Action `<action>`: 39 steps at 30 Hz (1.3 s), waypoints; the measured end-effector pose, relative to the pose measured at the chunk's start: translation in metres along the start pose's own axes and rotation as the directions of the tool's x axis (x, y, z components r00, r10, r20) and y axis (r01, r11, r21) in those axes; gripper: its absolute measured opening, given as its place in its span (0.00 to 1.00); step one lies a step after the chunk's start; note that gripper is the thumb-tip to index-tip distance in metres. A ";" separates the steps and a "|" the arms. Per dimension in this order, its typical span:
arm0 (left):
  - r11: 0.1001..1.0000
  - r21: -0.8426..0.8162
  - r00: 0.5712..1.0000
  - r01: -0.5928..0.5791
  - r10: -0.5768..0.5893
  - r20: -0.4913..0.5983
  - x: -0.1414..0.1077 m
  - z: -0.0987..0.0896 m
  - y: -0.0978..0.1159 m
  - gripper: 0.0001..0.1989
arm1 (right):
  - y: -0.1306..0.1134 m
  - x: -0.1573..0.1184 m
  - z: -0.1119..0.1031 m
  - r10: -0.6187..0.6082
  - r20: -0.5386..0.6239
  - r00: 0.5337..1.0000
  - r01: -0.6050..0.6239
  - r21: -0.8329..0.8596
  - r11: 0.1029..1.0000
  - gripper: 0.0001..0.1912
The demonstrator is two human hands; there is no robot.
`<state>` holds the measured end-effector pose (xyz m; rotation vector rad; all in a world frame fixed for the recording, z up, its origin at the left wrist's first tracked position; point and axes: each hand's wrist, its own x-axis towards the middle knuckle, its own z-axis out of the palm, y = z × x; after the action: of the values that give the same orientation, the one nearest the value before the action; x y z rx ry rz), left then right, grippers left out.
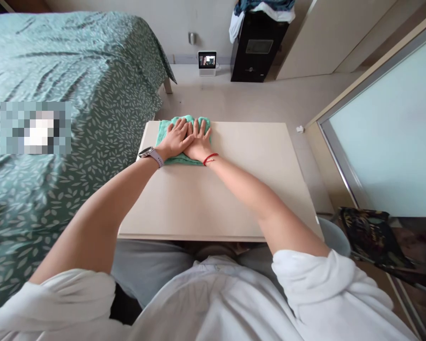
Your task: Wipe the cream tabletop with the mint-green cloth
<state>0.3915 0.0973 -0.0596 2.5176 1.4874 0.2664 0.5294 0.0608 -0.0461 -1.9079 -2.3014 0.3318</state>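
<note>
A folded green cloth [186, 160] lies at the far left corner of a pale wooden table [241, 189], its far side bunched up near the edge. Both my hands rest flat on it, side by side and touching. My left hand [174, 141], below a wrist watch, has its fingers spread over the cloth, and its thumb overlaps the other hand. My right hand [199, 142], with a red string at the wrist, also presses down with outstretched fingers. Neither hand is gripping the cloth. Most of the cloth's middle is hidden under them.
Along the left stands a bed [102, 109] with a green leaf-patterned sheet. Beyond the table, a small screen device [207, 63] and a black cabinet [257, 47] topped with clothes stand by the wall. A frosted glass panel [386, 118] rises on the right.
</note>
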 end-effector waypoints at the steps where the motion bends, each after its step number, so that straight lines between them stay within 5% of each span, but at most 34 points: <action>1: 1.000 -0.004 1.000 0.000 0.000 -0.015 0.007 0.001 -0.005 0.42 | 0.001 0.007 -0.001 -0.004 -0.008 1.000 0.004 0.002 1.000 0.40; 7: 0.999 -0.011 0.993 -0.041 0.039 -0.107 0.030 0.007 -0.021 0.38 | 0.006 0.026 -0.007 -0.006 -0.010 1.000 0.006 0.042 0.999 0.39; 13: 0.998 -0.024 0.997 0.055 -0.056 -0.045 0.002 0.005 -0.004 0.44 | 0.004 0.002 -0.009 -0.029 0.031 0.999 0.029 0.004 1.000 0.41; 19: 0.998 -0.049 0.999 0.043 -0.041 0.036 -0.070 0.005 0.032 0.48 | -0.012 -0.070 0.002 -0.014 0.047 0.999 0.015 -0.021 1.000 0.42; 25: 0.997 -0.043 0.997 0.060 -0.058 0.049 -0.174 0.020 0.079 0.51 | -0.028 -0.170 0.013 -0.091 0.086 0.992 0.092 -0.002 0.996 0.40; 31: 0.980 -0.043 0.977 -0.196 0.191 -0.096 -0.262 0.040 0.082 0.49 | -0.039 -0.236 0.023 -0.202 0.127 0.971 0.206 -0.020 0.978 0.42; 34: 0.967 -0.025 0.965 -0.253 0.251 -0.073 -0.259 0.038 0.065 0.49 | -0.044 -0.226 0.022 -0.209 0.173 0.963 0.214 -0.013 0.977 0.43; 39: 0.989 -0.029 0.986 -0.147 0.148 0.069 -0.189 0.015 0.026 0.50 | -0.049 -0.157 0.011 -0.135 0.160 0.978 0.133 0.021 0.991 0.42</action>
<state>0.3277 -0.0824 -0.0770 2.5935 1.2666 0.2131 0.5102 -0.1030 -0.0383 -1.7698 -2.5095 0.4970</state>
